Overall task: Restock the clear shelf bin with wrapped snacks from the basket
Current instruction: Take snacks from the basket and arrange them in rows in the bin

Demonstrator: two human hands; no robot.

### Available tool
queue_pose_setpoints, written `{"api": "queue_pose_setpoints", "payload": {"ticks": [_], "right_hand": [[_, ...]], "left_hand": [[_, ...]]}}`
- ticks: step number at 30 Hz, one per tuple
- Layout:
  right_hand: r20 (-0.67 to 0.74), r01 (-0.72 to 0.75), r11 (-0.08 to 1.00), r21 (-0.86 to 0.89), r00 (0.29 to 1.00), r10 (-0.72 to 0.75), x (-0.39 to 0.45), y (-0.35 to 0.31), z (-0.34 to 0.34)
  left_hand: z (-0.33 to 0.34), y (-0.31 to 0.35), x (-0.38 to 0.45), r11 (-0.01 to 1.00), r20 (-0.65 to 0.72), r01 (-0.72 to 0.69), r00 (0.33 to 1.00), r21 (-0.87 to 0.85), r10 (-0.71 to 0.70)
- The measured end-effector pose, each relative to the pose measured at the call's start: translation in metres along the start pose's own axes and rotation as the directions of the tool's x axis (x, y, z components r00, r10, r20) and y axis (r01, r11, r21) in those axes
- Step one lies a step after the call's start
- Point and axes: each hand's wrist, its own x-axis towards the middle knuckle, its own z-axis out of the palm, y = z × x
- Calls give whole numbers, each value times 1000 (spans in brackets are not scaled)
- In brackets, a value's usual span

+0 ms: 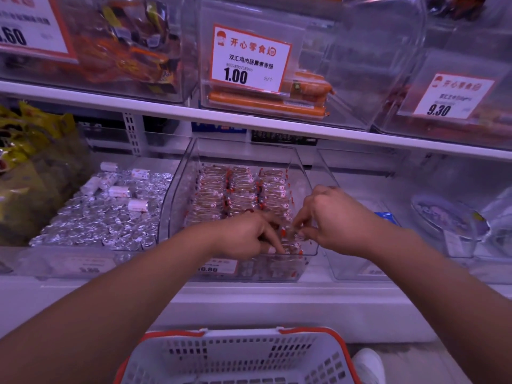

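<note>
Centre of frame: clear shelf bin (177, 189) on lower shelf, rows of wrapped snacks (241, 187) filling rear and middle. Both hands inside bin's front edge. Left hand (243, 236) fingers curled down onto packets at front; right hand (327, 217) fingertips pinching one wrapped snack beside it. Basket (235, 358), white with red rim, bottom centre; contents not visible.

Risks, as judgement: front row looks loosely seated, so packets could tip over low front lip; pressing could disturb neat rows; slick wrapper may slip from pinch.
</note>
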Motion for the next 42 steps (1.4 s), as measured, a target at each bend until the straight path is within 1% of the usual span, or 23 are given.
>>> {"api": "queue_pose_setpoints", "payload": {"ticks": [1,2,3,4,5,6,8,11,13,15,18,20,22,26,29,31,32,34,35,36,39,40,42], "right_hand": [[4,-2,1000,-25,1000,2,-1,-2,0],[19,-3,999,-35,1000,3,-1,-4,1],[37,2,999,-39,999,0,-1,-6,2],[55,7,999,-45,998,-5,-1,-9,4],[72,9,999,-54,997,-5,1,-12,6],[88,-2,998,-62,996,7,2,-16,9],[100,-35,996,-79,994,43,4,-21,11],[55,-52,993,-105,997,58,4,-14,6],[30,-71,994,-81,997,74,3,-5,-1],[51,-49,997,-61,997,52,1,-2,-4],[109,0,998,-63,994,7,1,-14,5],[148,-15,992,-129,988,35,3,-21,14],[147,-31,984,-177,987,58,4,-22,18],[66,100,972,-215,994,-87,0,-15,18],[103,107,982,-154,990,-92,2,-16,17],[159,61,995,-75,986,-49,5,-16,15],[184,54,997,-56,982,-43,7,-16,14],[211,95,991,-94,975,-73,14,-17,14],[213,115,985,-125,973,-87,17,-18,13],[215,125,982,-141,972,-93,19,-20,12],[187,136,983,-121,976,-112,22,-21,10],[158,147,981,-124,979,-127,20,-21,10],[119,164,976,-142,982,-147,18,-20,14]], "left_hand": [[-1,0,-3,996,-66,-20,998,-83,15],[-3,-3,-5,988,-163,-32,987,-151,7],[-5,-6,-8,985,-262,-34,965,-169,-12],[-6,-11,-10,991,-336,-22,942,-135,-24],[-7,-14,-11,998,-369,2,929,-65,-26],[-7,-17,-12,999,-364,30,931,18,-22],[-5,-17,-13,984,-297,84,954,155,-35],[1,-9,-7,962,-237,148,967,228,-92],[5,-5,-2,944,-245,170,964,283,-101],[7,-4,0,931,-260,176,961,319,-92],[5,-3,-1,943,-310,189,945,276,-98],[4,0,-2,953,-329,176,940,248,-87],[4,3,-1,948,-340,155,939,277,-54],[5,-1,0,930,-412,66,906,362,96],[7,-2,-1,915,-424,4,887,404,184],[4,-2,-2,947,-354,-7,927,321,127],[0,-2,-4,966,-277,3,958,257,71],[-11,-5,-5,978,-100,51,994,201,-31],[-15,-5,-5,974,-62,63,997,218,-51],[-17,-4,-4,969,-71,67,996,239,-52],[-14,5,-2,973,-263,38,965,229,24],[-11,8,-2,974,-282,26,959,226,40],[-6,8,-2,969,-249,38,968,243,25]]}}
